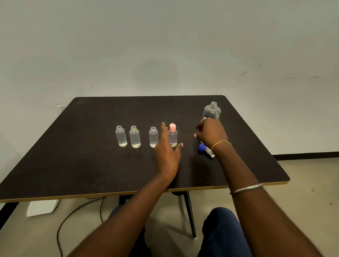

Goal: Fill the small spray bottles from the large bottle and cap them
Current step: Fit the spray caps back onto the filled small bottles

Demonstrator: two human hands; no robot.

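Left grip (168,153) released beside pink-capped bottle (172,136); right grip (212,133), state unclear, between large bottle (212,110) and blue sprayer (202,148).

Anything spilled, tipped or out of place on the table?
No spill visible, and every bottle stands upright. One thing lies on its side: a blue-topped white piece by the wrist of the right hand, probably a loose cap. Three small bottles and the large bottle have no caps; only the pink-capped bottle is closed.

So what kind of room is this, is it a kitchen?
Probably a plain office or workroom, not a kitchen: a dark table by a bare white wall, and a cable trailing over the floor under it.
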